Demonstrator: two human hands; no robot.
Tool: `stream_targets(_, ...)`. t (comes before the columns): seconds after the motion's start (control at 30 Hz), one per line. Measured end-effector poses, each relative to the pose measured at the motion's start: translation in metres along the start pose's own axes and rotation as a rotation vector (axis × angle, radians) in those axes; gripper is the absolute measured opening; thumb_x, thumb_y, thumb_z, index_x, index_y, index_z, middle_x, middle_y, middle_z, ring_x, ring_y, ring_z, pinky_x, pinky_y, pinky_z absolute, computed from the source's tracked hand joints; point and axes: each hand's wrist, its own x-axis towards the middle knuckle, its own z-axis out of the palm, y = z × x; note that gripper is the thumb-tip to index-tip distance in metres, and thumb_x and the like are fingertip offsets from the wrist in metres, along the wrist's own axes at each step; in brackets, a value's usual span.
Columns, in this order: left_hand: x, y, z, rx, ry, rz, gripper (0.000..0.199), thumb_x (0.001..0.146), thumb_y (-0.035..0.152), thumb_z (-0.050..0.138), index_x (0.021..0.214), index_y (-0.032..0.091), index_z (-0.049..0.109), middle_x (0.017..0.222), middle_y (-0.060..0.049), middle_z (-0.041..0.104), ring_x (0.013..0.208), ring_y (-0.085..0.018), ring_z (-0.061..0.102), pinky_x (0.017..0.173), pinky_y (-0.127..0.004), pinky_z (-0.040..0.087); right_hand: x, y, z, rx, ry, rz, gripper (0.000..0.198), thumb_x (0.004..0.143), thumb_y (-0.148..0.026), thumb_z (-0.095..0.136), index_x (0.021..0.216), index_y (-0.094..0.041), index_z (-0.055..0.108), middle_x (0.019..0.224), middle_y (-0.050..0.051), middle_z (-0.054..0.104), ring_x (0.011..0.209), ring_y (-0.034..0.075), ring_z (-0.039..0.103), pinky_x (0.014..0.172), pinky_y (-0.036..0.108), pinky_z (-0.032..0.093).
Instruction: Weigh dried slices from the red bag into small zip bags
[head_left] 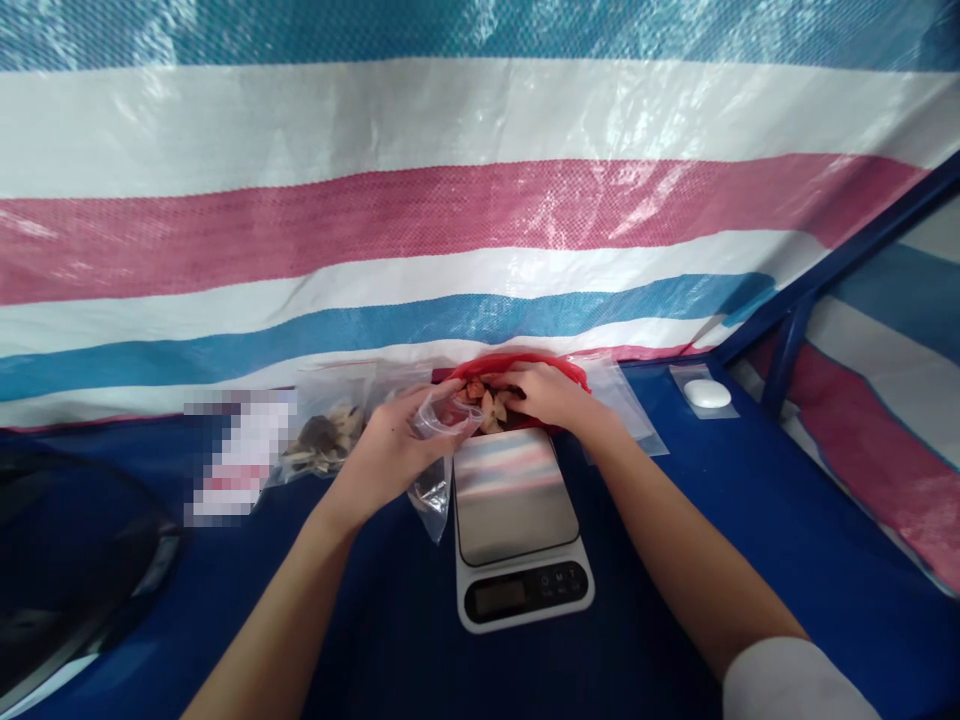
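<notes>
My left hand (397,440) is closed on a clear plastic bag (433,490), its mouth held apart beside a red plastic bag (577,375). Inside the red bag lie dried pale and reddish-brown slices (491,405). Reaching into that bag from the right, my right hand (547,392) has its fingers curled among the slices, with the fingertips partly hidden. Just in front of both hands sits a white kitchen scale (525,520) with a bare metal plate; no reading can be made out on its display.
Left of my left hand is a clear bag of dried pieces (322,440), near a blurred-out packet (244,455). A dark round object (82,570) stands far left. Flat clear bags (630,410) and a white oval item (707,393) lie right. A striped tarp (450,200) hangs behind the blue table.
</notes>
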Motion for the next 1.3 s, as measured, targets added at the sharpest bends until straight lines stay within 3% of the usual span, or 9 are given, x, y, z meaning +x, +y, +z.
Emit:
stream_targets(0.3,-0.002,0.001,0.002,-0.049,-0.022,-0.034,0.048,0.082,0.042,0.078,0.127,0.026,0.071,0.119,-0.004,0.077,0.109,-0.031,0.072,0.096,-0.042,0.06,0.002,-0.002,-0.002,0.022,0.015,-0.002,0.025,0.09,-0.015,0.059,0.102,-0.022,0.08,0.107,0.005,0.079,0.096,0.023,0.07,0.089,0.033,0.05)
stream_targets(0.5,-0.002,-0.002,0.004,-0.027,-0.001,-0.006,0.046,0.08,0.041,0.079,0.124,0.028,0.072,0.121,-0.005,0.076,0.11,-0.03,0.071,0.097,-0.043,0.06,0.001,0.003,-0.006,0.037,0.039,0.038,0.022,0.091,-0.021,0.063,0.102,-0.026,0.081,0.107,0.003,0.08,0.098,0.023,0.071,0.091,0.033,0.05)
stream_targets(0.7,-0.002,-0.001,0.006,0.011,0.015,0.001,0.048,0.081,0.045,0.078,0.124,0.024,0.072,0.121,-0.006,0.074,0.111,-0.028,0.071,0.1,-0.041,0.057,-0.008,-0.003,-0.026,0.152,0.102,0.074,0.018,0.087,-0.02,0.067,0.096,-0.024,0.082,0.103,0.002,0.08,0.093,0.021,0.072,0.088,0.032,0.053)
stream_targets(0.9,-0.002,-0.001,0.011,-0.031,-0.013,0.01,0.05,0.083,0.042,0.076,0.128,0.021,0.069,0.12,-0.009,0.075,0.105,-0.027,0.072,0.094,-0.041,0.059,-0.019,-0.022,-0.051,0.431,0.187,-0.059,0.012,0.087,-0.023,0.069,0.092,-0.023,0.08,0.101,0.002,0.079,0.09,0.018,0.072,0.084,0.03,0.055)
stream_targets(1.03,-0.003,0.003,0.017,-0.019,-0.021,0.029,0.052,0.081,0.038,0.077,0.13,0.02,0.067,0.121,-0.01,0.074,0.11,-0.028,0.069,0.101,-0.044,0.054,-0.025,-0.043,-0.062,0.541,0.218,-0.2,0.013,0.089,-0.033,0.072,0.092,-0.023,0.08,0.102,0.003,0.078,0.092,0.019,0.072,0.083,0.03,0.057)
stream_targets(1.2,-0.004,0.011,0.024,-0.051,-0.054,0.066,0.026,0.083,0.03,0.074,0.108,0.021,0.073,0.112,-0.008,0.073,0.101,-0.025,0.069,0.093,-0.04,0.055,-0.026,-0.068,-0.061,0.493,0.17,-0.284,0.01,0.09,-0.025,0.07,0.091,-0.026,0.08,0.097,0.0,0.079,0.088,0.016,0.073,0.083,0.027,0.057)
stream_targets(1.3,-0.005,0.011,0.026,-0.061,-0.022,0.084,0.024,0.08,0.028,0.075,0.103,0.021,0.073,0.11,-0.007,0.072,0.101,-0.025,0.068,0.09,-0.039,0.056,-0.024,-0.074,-0.054,0.433,0.153,-0.309,0.014,0.089,-0.019,0.069,0.091,-0.028,0.08,0.096,-0.003,0.08,0.087,0.015,0.074,0.083,0.025,0.057)
